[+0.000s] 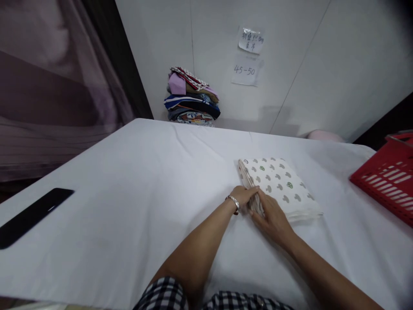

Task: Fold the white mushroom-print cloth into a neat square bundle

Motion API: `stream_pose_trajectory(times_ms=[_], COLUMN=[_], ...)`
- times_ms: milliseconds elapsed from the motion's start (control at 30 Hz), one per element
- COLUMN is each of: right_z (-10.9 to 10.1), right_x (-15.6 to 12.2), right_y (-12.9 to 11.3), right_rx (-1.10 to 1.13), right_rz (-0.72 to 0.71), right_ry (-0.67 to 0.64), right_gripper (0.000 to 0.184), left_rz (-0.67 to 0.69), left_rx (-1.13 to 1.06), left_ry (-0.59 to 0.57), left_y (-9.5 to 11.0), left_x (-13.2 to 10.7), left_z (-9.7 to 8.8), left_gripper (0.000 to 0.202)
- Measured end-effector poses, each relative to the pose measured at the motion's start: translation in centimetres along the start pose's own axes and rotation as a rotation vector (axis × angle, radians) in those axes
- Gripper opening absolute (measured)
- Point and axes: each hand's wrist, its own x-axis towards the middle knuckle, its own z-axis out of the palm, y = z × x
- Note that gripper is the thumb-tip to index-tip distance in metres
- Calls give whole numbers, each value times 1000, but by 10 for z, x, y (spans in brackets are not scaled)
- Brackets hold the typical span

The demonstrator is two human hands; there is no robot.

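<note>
A folded white cloth (277, 181) printed with grey mushrooms and a few green ones lies right of centre, with its stacked layers showing along the left edge. My left hand (247, 195), with a silver bracelet at the wrist, is closed at that left edge; its fingertips are partly hidden behind the cloth and my other hand. Right beside it, my right hand (273, 219) grips the near left corner, thumb below the layers and fingers on top. The two hands touch or nearly touch at the fingertips.
A white-covered table (129, 193) spans the view. At its left lies a flat black object (35, 215); a red plastic basket (387, 176) stands at the right edge. Folded fabrics (193, 99) are piled against the back wall, under handwritten paper signs (247, 71). A curtain hangs left.
</note>
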Motion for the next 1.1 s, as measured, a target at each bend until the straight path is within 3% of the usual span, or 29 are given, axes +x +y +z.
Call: stream_pose_trajectory(times_ms=[100, 333, 600, 767, 933, 1033, 1100], right_z=[0, 9, -17, -18, -31, -37, -38], right_x=[-6, -34, -41, -50, -51, -43, -40], right_y=[1, 8, 9, 33, 50, 55, 61], right_rx=[-11, -234, -180, -229, -236, -215, -199], right_rz=[-28, -216, -207, -279, -182, -105, -56], right_ry=[-28, 52, -19, -94, -79, -13, -37], right_gripper=[76, 70, 63, 59, 45, 49, 52], left_rz=[-14, -2, 0, 12, -13, -26, -13], left_rx=[15, 72, 122, 170, 155, 148, 136], left_ry=[-6, -21, -18, -10, -6, -10, -11], left_y=[-1, -2, 0, 7, 9, 7, 5], left_x=[2, 3, 2, -7, -10, -9, -8], left_z=[2, 1, 1, -4, -5, -4, -4], left_gripper=[63, 52, 44, 44, 45, 44, 44])
